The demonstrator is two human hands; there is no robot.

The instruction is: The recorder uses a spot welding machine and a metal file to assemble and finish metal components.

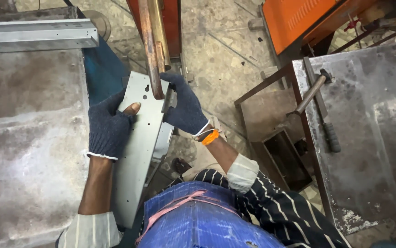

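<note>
Grey perforated metal panel (pixel 138 147) gripped between both gloved hands, held upright above the lap. Left hand (pixel 108 128) clasping its near edge, bare thumb tip showing through the glove. Right hand (pixel 186 108) clamped around its top edge. Rusty lever (pixel 152 46) pressing down just above the fingers. Hammer (pixel 319 108) well off beyond the right hand on a steel table (pixel 372 138).

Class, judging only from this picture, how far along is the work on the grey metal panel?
Done: the grey metal panel already has punched holes and folded edges. In hand: left hand and right hand, both gloved, hold it against the rusty bar. Left: cannot tell; hammer lies untouched on the bench.
</note>
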